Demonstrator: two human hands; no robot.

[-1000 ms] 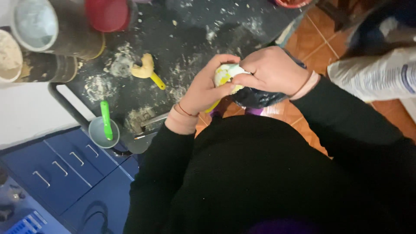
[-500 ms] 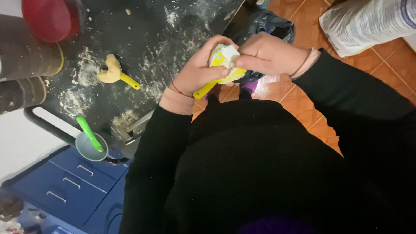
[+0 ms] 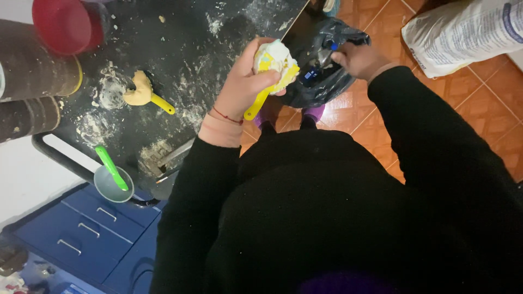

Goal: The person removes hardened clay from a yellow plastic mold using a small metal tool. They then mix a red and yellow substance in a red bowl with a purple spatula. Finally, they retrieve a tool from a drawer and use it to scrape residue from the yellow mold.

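Observation:
My left hand (image 3: 245, 81) grips a yellow measuring spoon (image 3: 267, 90) caked with pale dough, held above the edge of the dark floury counter (image 3: 180, 60). My right hand (image 3: 359, 59) is apart from it, to the right, pinching the rim of a black plastic bag (image 3: 321, 60) that hangs over the tiled floor. A red thread bracelet circles my left wrist. Both arms wear black sleeves.
A second yellow spoon with dough (image 3: 143, 92) lies on the counter. A small clear cup with a green handle (image 3: 111, 177) sits at the counter edge. Dark cylinders (image 3: 32, 71) and a red lid (image 3: 68, 24) stand far left. Blue drawers (image 3: 92, 228) below; a white sack (image 3: 463, 32) on the floor.
My two hands were together on the dough-covered spoon; now they have parted. My right hand has moved to the black bag and my left alone holds the spoon.

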